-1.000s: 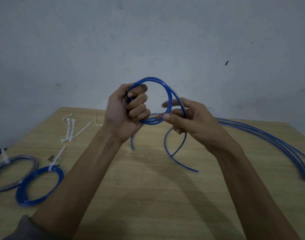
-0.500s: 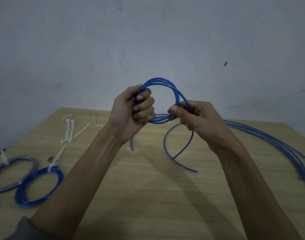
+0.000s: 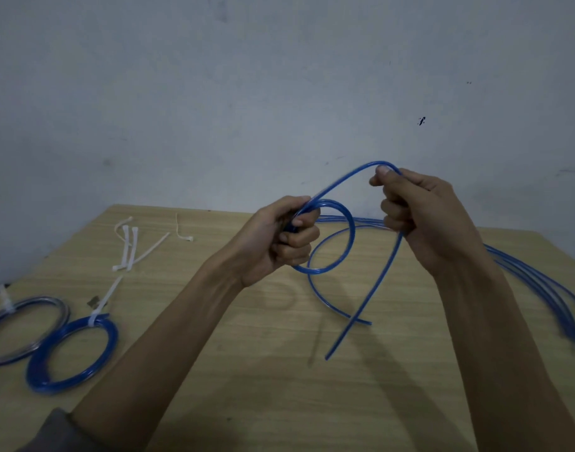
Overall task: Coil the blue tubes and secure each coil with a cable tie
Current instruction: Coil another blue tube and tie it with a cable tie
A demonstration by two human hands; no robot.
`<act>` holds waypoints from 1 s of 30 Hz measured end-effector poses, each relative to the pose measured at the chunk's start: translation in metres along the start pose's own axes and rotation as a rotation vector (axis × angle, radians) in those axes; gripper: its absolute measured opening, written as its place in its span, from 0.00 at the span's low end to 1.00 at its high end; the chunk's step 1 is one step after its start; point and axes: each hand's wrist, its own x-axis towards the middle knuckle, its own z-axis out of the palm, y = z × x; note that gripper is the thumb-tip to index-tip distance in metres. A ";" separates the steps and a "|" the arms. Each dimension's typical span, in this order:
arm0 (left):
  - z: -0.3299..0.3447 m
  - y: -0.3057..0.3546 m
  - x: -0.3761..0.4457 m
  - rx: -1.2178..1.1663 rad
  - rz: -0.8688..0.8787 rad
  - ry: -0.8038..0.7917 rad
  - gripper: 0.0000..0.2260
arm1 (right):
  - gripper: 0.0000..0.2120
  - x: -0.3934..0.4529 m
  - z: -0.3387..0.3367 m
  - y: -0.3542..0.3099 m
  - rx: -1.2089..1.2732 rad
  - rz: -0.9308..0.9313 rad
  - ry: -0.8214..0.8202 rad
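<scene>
While the left hand (image 3: 279, 243) grips the small started coil of thin blue plastic tube (image 3: 332, 236), the right hand (image 3: 420, 220) pinches the same tube higher and to the right, an arch spanning the two. From the right grip the free tail runs down and leftward, its end above the pale wooden table (image 3: 279, 370). Loose white cable ties (image 3: 129, 246) lie far left, a tied blue coil (image 3: 71, 353) near left, spare tubes (image 3: 547, 285) at right.

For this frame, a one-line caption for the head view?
Left hand grips a small tube coil; right hand lifts the next loop over the table.
</scene>
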 end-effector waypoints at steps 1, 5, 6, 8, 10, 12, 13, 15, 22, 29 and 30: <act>0.000 -0.001 0.000 0.009 -0.003 0.004 0.17 | 0.09 0.000 -0.001 -0.001 0.013 0.001 0.014; -0.002 -0.002 0.001 0.009 -0.009 0.009 0.17 | 0.08 0.000 -0.003 -0.003 0.036 -0.016 0.023; -0.002 -0.002 0.001 0.002 -0.010 0.017 0.17 | 0.08 0.000 -0.004 -0.002 0.027 -0.020 0.018; -0.002 0.002 -0.001 -0.046 -0.008 0.044 0.18 | 0.06 0.002 -0.009 0.000 0.004 -0.025 -0.028; -0.005 0.010 -0.004 -0.125 0.024 0.085 0.19 | 0.08 0.004 -0.015 0.002 0.006 -0.014 -0.131; -0.010 0.018 -0.007 -0.157 0.079 0.119 0.18 | 0.12 0.005 -0.019 0.006 -0.061 -0.018 -0.214; -0.011 0.021 -0.008 -0.172 0.106 0.131 0.18 | 0.12 0.004 -0.019 0.007 -0.129 -0.038 -0.239; -0.013 0.024 -0.007 -0.252 0.160 0.148 0.18 | 0.12 0.003 -0.011 0.013 -0.263 -0.066 -0.263; -0.033 0.030 -0.009 -0.515 0.390 0.191 0.16 | 0.12 -0.011 0.042 0.037 -0.358 0.000 -0.326; -0.047 0.044 -0.015 -0.444 0.632 0.301 0.13 | 0.08 -0.034 0.090 0.067 -0.377 -0.090 -0.367; -0.050 0.046 -0.016 -0.439 0.648 0.315 0.13 | 0.10 -0.035 0.093 0.069 -0.373 -0.095 -0.398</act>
